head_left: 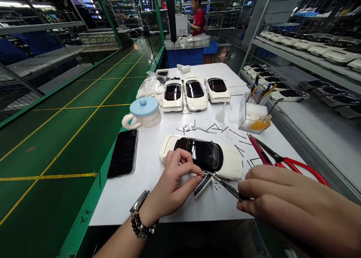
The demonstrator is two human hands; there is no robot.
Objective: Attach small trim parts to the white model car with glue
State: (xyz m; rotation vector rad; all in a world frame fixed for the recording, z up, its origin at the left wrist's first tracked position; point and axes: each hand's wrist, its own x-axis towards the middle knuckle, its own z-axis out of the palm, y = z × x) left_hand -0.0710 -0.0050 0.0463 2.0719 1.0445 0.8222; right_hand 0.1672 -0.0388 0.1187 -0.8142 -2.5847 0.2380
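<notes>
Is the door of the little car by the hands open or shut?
Open. The door sticks out at an angle from the near side of the car, beside the left hand.

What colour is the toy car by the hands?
The model car's body is cream-white, seen best in the head view.

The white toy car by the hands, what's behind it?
Behind the white car, thin black strips and shiny bits lie scattered, with three more white cars farther back. Its body hides the spot right against its far side, so I can't tell what's there.
</notes>
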